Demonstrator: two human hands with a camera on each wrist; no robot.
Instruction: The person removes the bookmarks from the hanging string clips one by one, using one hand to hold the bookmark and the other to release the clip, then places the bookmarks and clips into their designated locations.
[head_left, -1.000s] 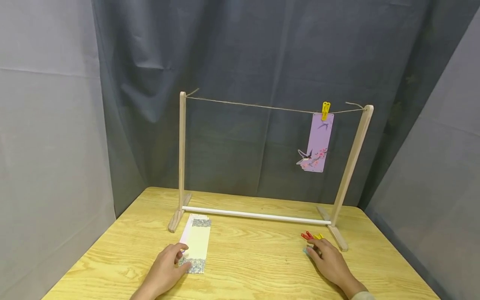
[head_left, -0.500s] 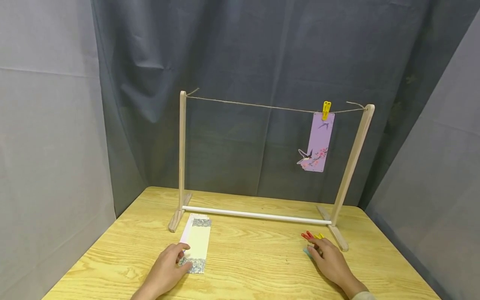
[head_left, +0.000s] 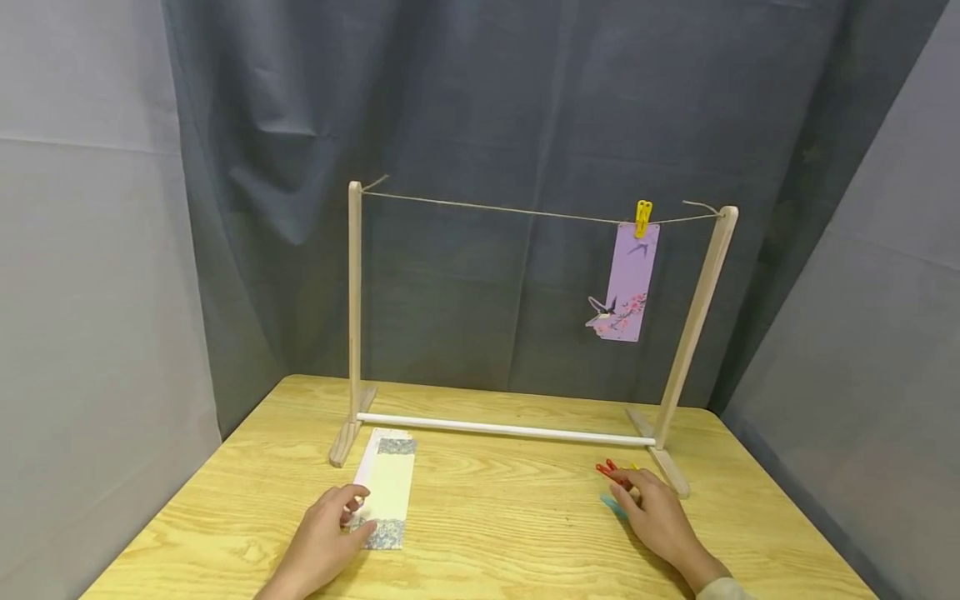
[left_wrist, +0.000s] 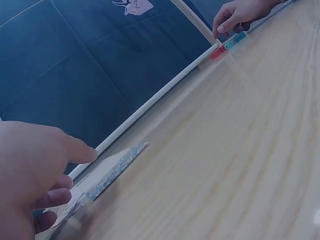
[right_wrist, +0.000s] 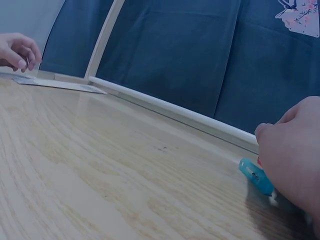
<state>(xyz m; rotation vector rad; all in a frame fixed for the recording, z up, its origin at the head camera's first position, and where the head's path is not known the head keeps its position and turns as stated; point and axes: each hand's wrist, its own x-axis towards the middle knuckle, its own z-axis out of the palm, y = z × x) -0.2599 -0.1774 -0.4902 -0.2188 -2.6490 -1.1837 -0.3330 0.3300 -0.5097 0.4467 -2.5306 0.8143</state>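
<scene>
In the head view, my left hand (head_left: 321,537) is over the lower left part of a cream card (head_left: 392,483) with blue patterned ends. Its thumb and fingers are apart, with no card lifted between them. Part of another pale card (head_left: 367,461) shows beneath the cream one. On the right, my right hand (head_left: 657,515) hovers with loosely bent fingers close over several small clothespins. A red clothespin (head_left: 607,471) lies by its fingertips, and a teal clothespin (right_wrist: 256,176) rests below the hand. A yellow clothespin (head_left: 634,467) is mostly covered by the hand.
A wooden stand with a left post (head_left: 355,300), a right post (head_left: 693,333) and a white bottom bar (head_left: 502,429) stands behind. From its string (head_left: 480,205) hangs a purple bird card (head_left: 628,283), held by a yellow clothespin (head_left: 642,218). Dark curtain (head_left: 450,100) backs the table.
The head view has swung slightly right, so the stand appears further left. My right hand has moved a little forward over the clothespins, covering more of the yellow one. My left hand stays by the cards.
</scene>
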